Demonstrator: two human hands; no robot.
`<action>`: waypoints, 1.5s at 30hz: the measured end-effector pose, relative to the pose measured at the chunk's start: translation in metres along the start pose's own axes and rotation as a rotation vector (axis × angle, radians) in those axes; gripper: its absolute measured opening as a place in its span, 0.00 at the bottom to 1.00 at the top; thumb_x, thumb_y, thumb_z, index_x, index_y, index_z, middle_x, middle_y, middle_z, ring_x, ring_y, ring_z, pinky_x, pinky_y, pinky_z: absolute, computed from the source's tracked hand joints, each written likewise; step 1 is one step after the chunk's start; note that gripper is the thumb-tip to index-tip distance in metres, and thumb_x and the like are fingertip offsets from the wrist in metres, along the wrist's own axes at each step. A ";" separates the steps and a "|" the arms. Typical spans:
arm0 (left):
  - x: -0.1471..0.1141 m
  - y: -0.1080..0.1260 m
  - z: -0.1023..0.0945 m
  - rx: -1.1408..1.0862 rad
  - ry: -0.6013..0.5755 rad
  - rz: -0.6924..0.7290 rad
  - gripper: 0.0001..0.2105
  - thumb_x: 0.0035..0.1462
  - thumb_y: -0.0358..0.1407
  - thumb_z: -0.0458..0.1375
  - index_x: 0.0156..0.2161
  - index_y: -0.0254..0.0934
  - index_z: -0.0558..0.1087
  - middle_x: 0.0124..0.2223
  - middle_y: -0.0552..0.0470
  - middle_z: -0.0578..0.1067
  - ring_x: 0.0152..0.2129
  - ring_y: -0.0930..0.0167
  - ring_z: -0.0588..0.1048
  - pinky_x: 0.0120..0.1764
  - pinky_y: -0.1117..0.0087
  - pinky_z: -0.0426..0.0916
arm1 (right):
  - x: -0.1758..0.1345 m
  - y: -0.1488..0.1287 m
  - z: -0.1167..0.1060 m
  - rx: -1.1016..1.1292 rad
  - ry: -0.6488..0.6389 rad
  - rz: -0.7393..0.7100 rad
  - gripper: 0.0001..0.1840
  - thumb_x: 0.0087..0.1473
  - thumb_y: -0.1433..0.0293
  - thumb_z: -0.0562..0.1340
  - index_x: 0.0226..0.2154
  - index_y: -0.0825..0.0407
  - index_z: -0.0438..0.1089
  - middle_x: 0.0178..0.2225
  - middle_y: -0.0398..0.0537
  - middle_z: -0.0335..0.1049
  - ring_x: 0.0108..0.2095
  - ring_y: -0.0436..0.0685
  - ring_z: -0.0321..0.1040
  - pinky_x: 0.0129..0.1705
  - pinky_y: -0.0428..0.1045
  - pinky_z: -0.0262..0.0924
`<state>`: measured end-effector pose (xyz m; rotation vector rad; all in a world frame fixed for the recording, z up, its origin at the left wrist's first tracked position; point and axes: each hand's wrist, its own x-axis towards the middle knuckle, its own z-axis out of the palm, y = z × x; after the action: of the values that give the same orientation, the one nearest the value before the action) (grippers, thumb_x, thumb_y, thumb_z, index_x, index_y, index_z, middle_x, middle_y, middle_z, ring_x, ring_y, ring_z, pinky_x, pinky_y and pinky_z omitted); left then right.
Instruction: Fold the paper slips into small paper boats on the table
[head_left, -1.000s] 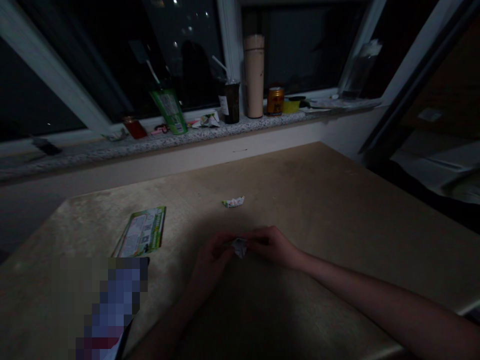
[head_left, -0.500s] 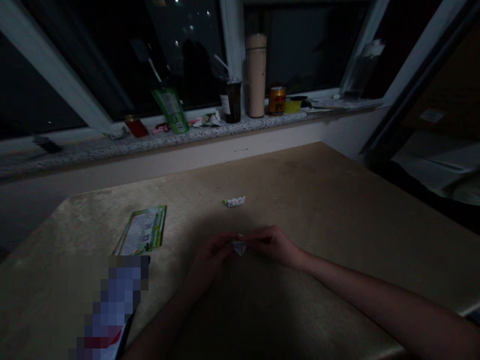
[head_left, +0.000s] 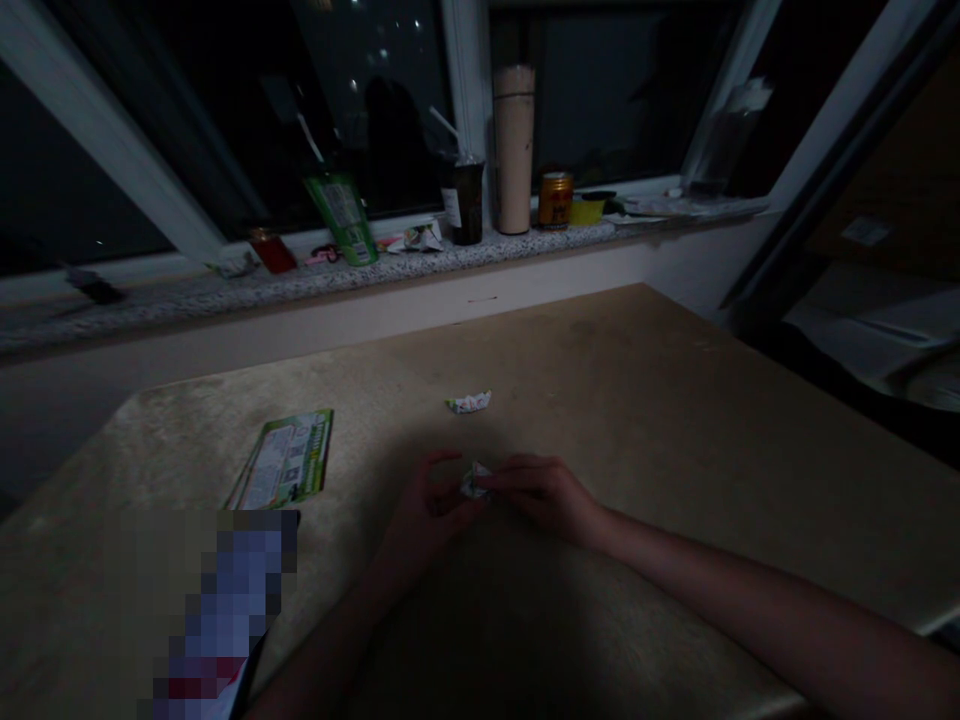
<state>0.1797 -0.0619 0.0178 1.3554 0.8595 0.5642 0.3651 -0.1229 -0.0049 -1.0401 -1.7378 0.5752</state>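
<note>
A small folded piece of printed paper [head_left: 474, 482], whitish with dark marks, is held just above the table between my hands. My right hand [head_left: 551, 495] pinches its right side, thumb and fingers closed together. At its left and lower edge, the thumb and a bent finger of my left hand [head_left: 420, 515] hold it, while the index finger is lifted off. Beyond the hands lies a second folded paper piece [head_left: 469, 403], boat-like, white with green and red print. Dim light hides the folds' detail.
Green-and-white printed leaflets [head_left: 289, 460] lie left on the table [head_left: 600, 380], beside a pixelated blue object [head_left: 240, 590]. Along the windowsill [head_left: 420, 262] stand a beige flask [head_left: 514, 150], a drink cup [head_left: 463, 205], a gold can [head_left: 555, 200], a green packet [head_left: 343, 220] and a red jar [head_left: 274, 250].
My left index finger has lifted away from the folded paper, opening a gap above the thumb. The paper has turned slightly, and my right fingers have shifted over it.
</note>
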 end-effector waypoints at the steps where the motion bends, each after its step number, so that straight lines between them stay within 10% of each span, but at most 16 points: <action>1: 0.000 0.000 0.000 0.008 -0.010 0.002 0.30 0.45 0.38 0.65 0.54 0.42 0.62 0.38 0.51 0.79 0.35 0.62 0.78 0.36 0.63 0.70 | 0.000 -0.001 -0.001 -0.013 -0.001 -0.008 0.14 0.60 0.70 0.55 0.45 0.47 0.73 0.38 0.50 0.74 0.36 0.52 0.71 0.36 0.46 0.65; 10: 0.000 0.004 -0.002 0.158 -0.081 0.004 0.12 0.47 0.38 0.63 0.39 0.37 0.76 0.36 0.50 0.80 0.35 0.62 0.77 0.38 0.65 0.70 | -0.001 -0.005 -0.001 -0.079 -0.008 -0.049 0.14 0.60 0.70 0.55 0.44 0.47 0.73 0.38 0.50 0.74 0.37 0.54 0.71 0.38 0.49 0.65; 16: -0.002 0.004 -0.001 0.225 -0.060 -0.020 0.12 0.48 0.38 0.63 0.39 0.37 0.77 0.36 0.50 0.80 0.34 0.63 0.77 0.36 0.66 0.70 | 0.001 -0.011 0.000 0.059 0.052 0.183 0.22 0.50 0.74 0.60 0.50 0.51 0.64 0.35 0.46 0.73 0.34 0.52 0.70 0.37 0.47 0.64; 19: -0.003 0.006 0.000 0.281 -0.058 -0.018 0.11 0.49 0.39 0.62 0.38 0.37 0.78 0.34 0.50 0.80 0.32 0.64 0.77 0.34 0.68 0.69 | 0.003 -0.010 -0.001 0.048 -0.029 0.285 0.07 0.52 0.68 0.61 0.34 0.54 0.67 0.28 0.44 0.68 0.26 0.49 0.63 0.26 0.44 0.57; 29: -0.005 0.002 -0.001 0.455 -0.160 -0.006 0.08 0.50 0.40 0.62 0.27 0.38 0.78 0.24 0.55 0.76 0.22 0.69 0.73 0.25 0.74 0.61 | 0.005 -0.006 0.000 -0.117 -0.342 0.064 0.19 0.64 0.66 0.49 0.28 0.53 0.68 0.23 0.39 0.65 0.25 0.47 0.60 0.39 0.48 0.55; 45: -0.007 0.006 0.007 0.520 -0.199 0.078 0.15 0.56 0.42 0.54 0.22 0.38 0.75 0.23 0.55 0.76 0.23 0.68 0.75 0.28 0.74 0.63 | 0.006 -0.007 -0.004 0.117 -0.200 0.255 0.17 0.60 0.60 0.55 0.27 0.54 0.68 0.23 0.40 0.63 0.24 0.47 0.58 0.25 0.43 0.53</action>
<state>0.1823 -0.0703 0.0252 1.8887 0.8215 0.2617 0.3651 -0.1215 0.0046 -1.1610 -1.7296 0.9599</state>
